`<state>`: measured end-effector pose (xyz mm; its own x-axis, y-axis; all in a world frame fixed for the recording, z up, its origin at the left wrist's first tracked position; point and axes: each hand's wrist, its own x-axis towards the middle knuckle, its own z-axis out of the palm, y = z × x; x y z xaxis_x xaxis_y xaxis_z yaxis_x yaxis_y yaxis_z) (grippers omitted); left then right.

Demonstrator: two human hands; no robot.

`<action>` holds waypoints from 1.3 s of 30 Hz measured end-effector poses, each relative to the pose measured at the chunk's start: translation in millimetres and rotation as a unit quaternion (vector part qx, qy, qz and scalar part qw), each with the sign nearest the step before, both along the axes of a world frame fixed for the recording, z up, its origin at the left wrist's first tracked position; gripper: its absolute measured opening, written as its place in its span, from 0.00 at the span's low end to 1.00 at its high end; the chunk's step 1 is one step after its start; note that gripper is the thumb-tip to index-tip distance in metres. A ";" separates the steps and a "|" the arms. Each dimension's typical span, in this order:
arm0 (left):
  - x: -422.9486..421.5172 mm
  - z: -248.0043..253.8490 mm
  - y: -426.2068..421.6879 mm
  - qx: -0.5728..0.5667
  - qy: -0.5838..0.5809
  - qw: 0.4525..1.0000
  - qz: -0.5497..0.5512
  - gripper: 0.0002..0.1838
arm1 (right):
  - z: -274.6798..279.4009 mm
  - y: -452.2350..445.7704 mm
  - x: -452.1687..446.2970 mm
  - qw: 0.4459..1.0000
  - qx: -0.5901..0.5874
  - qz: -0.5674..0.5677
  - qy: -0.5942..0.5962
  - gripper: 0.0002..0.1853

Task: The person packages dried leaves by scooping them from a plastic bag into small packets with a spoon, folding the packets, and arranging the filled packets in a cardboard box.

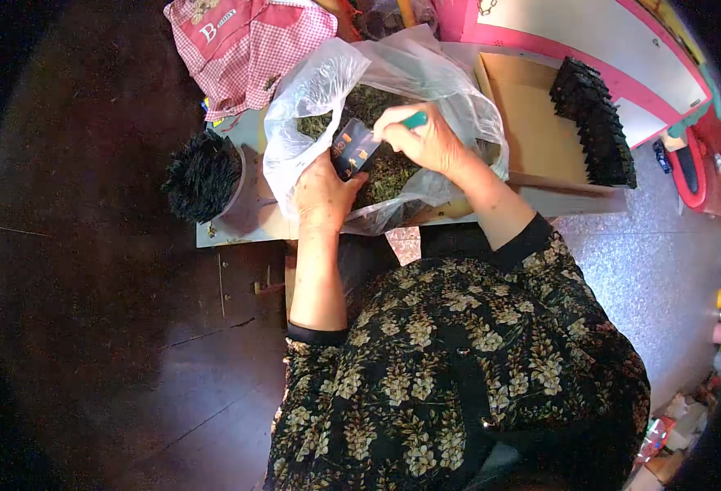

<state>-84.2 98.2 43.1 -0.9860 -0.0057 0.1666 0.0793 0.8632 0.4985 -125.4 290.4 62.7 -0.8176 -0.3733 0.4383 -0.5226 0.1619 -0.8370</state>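
the left hand (325,192) is pinching a dark printed pouch (349,150) over dried leaves (389,182) in a clear plastic bag (315,79); the right hand (426,141) is gripping a green handle (415,120) toward the pouch's two o'clock. black packets (594,123) are lining a cardboard tray (532,114) at three o'clock.

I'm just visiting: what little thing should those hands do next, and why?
Probably the right hand should ease the green tool toward the dark packet: the left hand holds that packet close by, over dried plant bits in the open plastic bag, so spills would likely land there. The tool's working end isn't clear.
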 end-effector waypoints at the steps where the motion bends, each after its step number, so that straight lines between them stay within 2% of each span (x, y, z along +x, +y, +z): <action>1: 0.0 -1.7 -1.0 0.007 0.023 1.000 -0.006 0.36 | 3.0 -1.1 2.0 0.997 0.018 0.017 0.075 0.08; 2: -0.1 -3.4 -1.9 0.007 0.023 1.000 -0.005 0.36 | 9.9 3.5 3.7 0.991 0.086 0.042 0.098 0.06; 4: 1.2 -3.8 -2.7 0.021 0.056 0.998 -0.011 0.37 | 15.7 5.3 6.7 0.994 0.028 0.023 0.104 0.05; 7: 1.5 -2.8 -3.6 0.030 0.057 0.998 -0.007 0.38 | 20.4 23.2 3.8 0.996 -0.018 -0.084 0.013 0.08; 9: 1.1 -3.9 -4.6 0.024 0.059 0.998 -0.005 0.38 | 12.2 35.0 -3.6 0.993 -0.036 -0.109 -0.025 0.09; 11: 1.7 -4.5 -2.9 0.018 0.060 0.998 -0.007 0.38 | -7.2 42.9 -12.6 0.971 0.097 -0.214 -0.032 0.10; 12: 2.1 -2.1 -1.7 0.019 0.047 0.999 -0.001 0.38 | -30.6 45.9 -21.3 0.966 0.128 -0.224 0.002 0.10; 14: 3.2 2.2 -0.2 0.018 0.032 0.999 0.006 0.38 | -43.4 35.0 -18.5 0.967 0.121 -0.199 -0.101 0.11; 15: 2.5 4.4 0.8 0.010 0.014 1.000 0.013 0.38 | -44.4 25.7 -12.9 0.970 0.037 -0.163 -0.178 0.11; 17: 2.9 3.6 0.9 -0.001 -0.004 1.000 0.018 0.38 | -75.1 16.3 -20.3 0.957 -0.041 -0.138 -0.252 0.12; 19: 3.0 -0.7 -1.2 0.010 0.024 1.000 0.007 0.39 | -71.2 11.3 -21.0 0.944 -0.047 -0.162 -0.282 0.11; 21: 2.4 -3.0 -3.6 -0.001 0.022 1.000 0.009 0.39 | -67.2 13.4 -20.4 0.920 -0.158 -0.164 -0.320 0.11; 27: 3.4 2.7 -0.4 -0.001 0.029 1.000 -0.002 0.38 | -47.9 33.8 -24.7 0.912 -0.210 -0.182 -0.302 0.11; 31: 3.0 2.8 1.6 -0.013 0.029 0.999 0.000 0.37 | -34.9 40.2 -26.9 0.924 -0.246 -0.170 -0.239 0.12; 34: 3.3 7.5 3.9 -0.028 -0.003 1.000 0.010 0.36 | -25.8 39.7 -24.8 0.920 -0.278 -0.134 -0.240 0.12; 39: 1.9 2.3 3.3 -0.022 0.025 0.999 -0.001 0.35 | -14.9 28.1 -18.3 0.932 -0.265 -0.082 -0.232 0.12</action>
